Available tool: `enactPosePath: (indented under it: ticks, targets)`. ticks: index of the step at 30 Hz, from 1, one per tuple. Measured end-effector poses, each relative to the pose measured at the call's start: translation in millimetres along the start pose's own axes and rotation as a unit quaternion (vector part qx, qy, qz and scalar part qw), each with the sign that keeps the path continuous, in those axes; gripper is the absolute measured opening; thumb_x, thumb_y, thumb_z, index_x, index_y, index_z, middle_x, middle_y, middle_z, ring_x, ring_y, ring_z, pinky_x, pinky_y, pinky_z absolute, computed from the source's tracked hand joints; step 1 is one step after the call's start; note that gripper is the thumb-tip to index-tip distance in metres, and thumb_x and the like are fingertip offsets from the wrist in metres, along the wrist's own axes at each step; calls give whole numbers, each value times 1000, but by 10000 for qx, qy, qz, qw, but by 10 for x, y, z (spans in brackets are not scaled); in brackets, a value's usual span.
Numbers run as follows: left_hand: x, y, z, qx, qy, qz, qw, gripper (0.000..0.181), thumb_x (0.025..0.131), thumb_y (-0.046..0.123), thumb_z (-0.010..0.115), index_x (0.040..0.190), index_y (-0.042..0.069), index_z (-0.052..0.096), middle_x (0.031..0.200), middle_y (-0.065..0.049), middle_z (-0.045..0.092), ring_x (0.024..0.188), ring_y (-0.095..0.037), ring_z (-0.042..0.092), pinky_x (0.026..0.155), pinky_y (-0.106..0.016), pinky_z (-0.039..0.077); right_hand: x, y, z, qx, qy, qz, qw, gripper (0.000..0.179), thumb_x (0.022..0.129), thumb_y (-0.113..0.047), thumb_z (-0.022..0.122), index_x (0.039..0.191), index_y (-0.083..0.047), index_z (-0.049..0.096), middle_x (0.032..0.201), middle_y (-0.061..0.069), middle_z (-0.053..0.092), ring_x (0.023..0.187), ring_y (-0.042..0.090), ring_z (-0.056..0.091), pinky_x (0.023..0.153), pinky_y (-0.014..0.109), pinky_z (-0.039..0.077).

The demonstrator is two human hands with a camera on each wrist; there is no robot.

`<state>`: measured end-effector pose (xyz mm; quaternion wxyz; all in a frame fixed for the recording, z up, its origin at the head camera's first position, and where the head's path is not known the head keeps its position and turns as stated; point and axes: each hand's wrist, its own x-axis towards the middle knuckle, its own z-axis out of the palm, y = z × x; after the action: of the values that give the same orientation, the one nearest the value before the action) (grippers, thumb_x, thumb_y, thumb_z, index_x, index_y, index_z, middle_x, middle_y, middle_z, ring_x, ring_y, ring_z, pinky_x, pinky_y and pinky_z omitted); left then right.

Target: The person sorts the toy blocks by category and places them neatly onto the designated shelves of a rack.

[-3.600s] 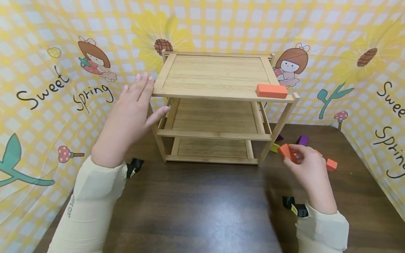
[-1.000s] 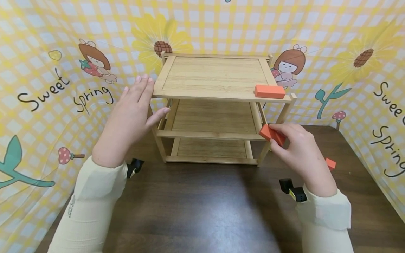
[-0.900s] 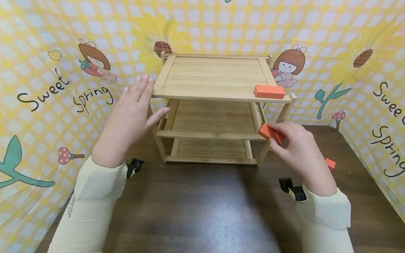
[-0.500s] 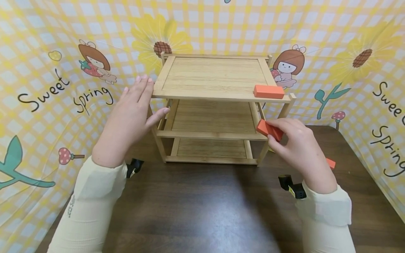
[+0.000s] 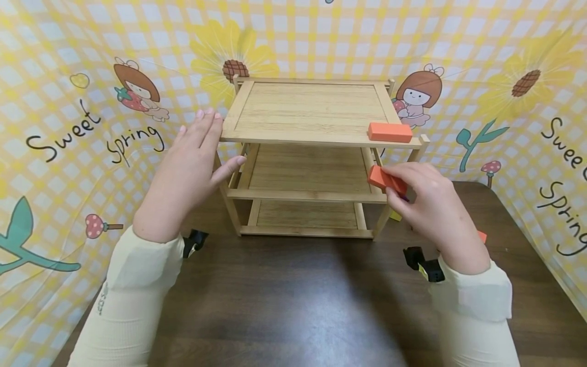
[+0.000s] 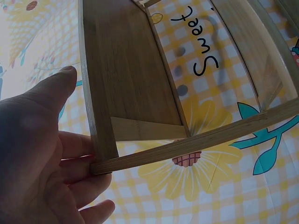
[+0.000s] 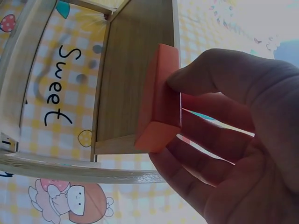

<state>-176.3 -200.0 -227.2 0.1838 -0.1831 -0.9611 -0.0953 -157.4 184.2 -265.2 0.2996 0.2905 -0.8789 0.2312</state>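
"Weight of that orange block (image 5: 380,177) in the right hand (image 5: 434,210): your guess?"

"Light, I'd say, and stiff, probably painted wood and hardly fragile. Its smooth faces might slide a little under dry skin, so a pinch across the long sides, near the middle, should suit it best."

"How is it held now?"

"Thumb on one side, fingers on the other. It slants beside the right end of the middle tier of the wooden shelf (image 5: 307,195); whether it touches the frame, I can't tell."

"And the left hand (image 5: 178,176)?"

"No block there. Its fingers lie extended against the left edge of the top board (image 5: 307,109), thumb spread away."

"What's the shelf like?"

"Pale, fine-grained, rather like bamboo: flat panels set in slim, square-edged rails. Rigid, though a bump could probably shift it."

"Anything else about?"

"Another crisp-edged bar, the second orange block (image 5: 390,132), lies along the top board's front edge, near the right corner. Some yellow piece (image 5: 395,216), partly hidden, sits by the right front leg on the dark wood-grain counter (image 5: 293,300). Behind hangs soft, creased gingham cloth (image 5: 330,48)."
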Motion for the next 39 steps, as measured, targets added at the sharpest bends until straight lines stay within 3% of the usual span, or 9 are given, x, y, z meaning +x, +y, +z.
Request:
enactPosePath:
  ticks: [20, 28, 39]
  targets:
    - [-4, -13, 4, 99, 69, 29, 9999, 82, 104, 46, 55, 158, -6, 22, 165, -23, 18, 153, -36, 16, 123, -57, 13, 124, -60, -29, -33, 243, -669, 9975, 32, 82, 10, 72, 113, 3, 74, 103, 15, 72, 90, 29, 60, 78, 36, 47]
    - [-2, -5, 2, 78, 26, 7, 10000, 82, 104, 47, 54, 159, -5, 21, 165, -23, 18, 154, -36, 15, 123, -56, 11, 192, -89, -43, 20, 191, -758, 9969, 36, 82, 12, 74, 116, 4, 73, 111, 16, 73, 104, 31, 63, 83, 40, 53]
    - [2, -6, -3, 102, 13, -1, 9999, 82, 104, 47, 54, 158, -5, 21, 165, -23, 18, 153, -36, 16, 123, -56, 12, 278, -129, -72, 7, 230, -1023, 9945, 38, 82, 12, 75, 119, 3, 72, 116, 15, 73, 103, 30, 63, 75, 34, 48]
